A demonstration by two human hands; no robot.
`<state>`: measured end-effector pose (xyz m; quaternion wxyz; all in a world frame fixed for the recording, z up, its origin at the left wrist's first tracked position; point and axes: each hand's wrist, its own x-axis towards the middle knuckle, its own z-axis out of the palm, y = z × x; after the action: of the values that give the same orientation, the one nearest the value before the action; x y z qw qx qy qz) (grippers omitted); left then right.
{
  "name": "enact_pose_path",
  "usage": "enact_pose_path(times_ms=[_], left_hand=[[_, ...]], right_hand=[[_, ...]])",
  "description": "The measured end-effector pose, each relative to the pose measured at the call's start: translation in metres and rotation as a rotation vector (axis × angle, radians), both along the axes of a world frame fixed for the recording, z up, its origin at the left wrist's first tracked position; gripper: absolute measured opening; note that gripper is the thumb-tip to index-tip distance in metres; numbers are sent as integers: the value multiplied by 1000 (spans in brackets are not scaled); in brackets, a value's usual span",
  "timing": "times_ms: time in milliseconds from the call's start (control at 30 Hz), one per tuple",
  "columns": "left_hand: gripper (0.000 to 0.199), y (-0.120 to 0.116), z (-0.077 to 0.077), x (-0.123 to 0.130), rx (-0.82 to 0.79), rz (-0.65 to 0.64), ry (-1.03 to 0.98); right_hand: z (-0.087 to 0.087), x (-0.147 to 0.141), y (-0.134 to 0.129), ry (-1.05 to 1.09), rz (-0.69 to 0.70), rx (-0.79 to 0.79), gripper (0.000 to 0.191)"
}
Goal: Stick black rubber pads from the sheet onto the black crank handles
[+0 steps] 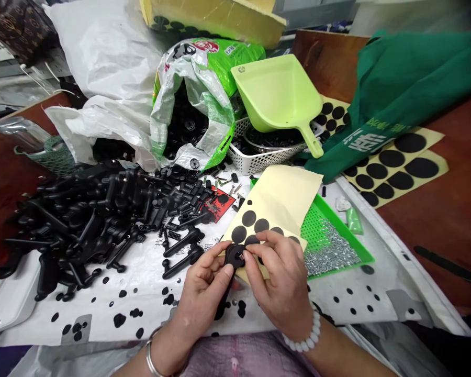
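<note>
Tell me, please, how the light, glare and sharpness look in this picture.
Head view: bright, fairly even light; the black plastic round-ended part in the bare left hand looks reasonably sharp. Head view: glints on the small silver metal pieces in the bright-green plastic tray. Head view: the yellow box-like object at top looks soft; towards the edges, shapes look stretched.

silver bangle (148, 354), pale beaded bracelet (311, 341), purple clothing (235, 356)

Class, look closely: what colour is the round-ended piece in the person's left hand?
The round-ended piece is black, seen best in the head view.
</note>
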<state>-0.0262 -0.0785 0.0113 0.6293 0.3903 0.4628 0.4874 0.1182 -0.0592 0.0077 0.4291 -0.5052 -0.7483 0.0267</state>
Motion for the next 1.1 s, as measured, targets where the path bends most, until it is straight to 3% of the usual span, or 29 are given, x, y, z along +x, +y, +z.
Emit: enact_pose_path(times_ms=[633, 733, 900, 1100], left_hand=[[39, 2, -1, -3, -79, -42, 48], [38, 1, -4, -4, -72, -65, 43], [35, -1, -5, -4, -32, -81, 38], [32, -2, -5, -2, -15, -57, 11]], right_hand=[[4, 5, 3, 64, 33, -60, 12], [3, 9, 5, 214, 112, -185, 13], [9, 14, 9, 562, 236, -539, 13], [11, 7, 6, 633, 282, -729, 12]])
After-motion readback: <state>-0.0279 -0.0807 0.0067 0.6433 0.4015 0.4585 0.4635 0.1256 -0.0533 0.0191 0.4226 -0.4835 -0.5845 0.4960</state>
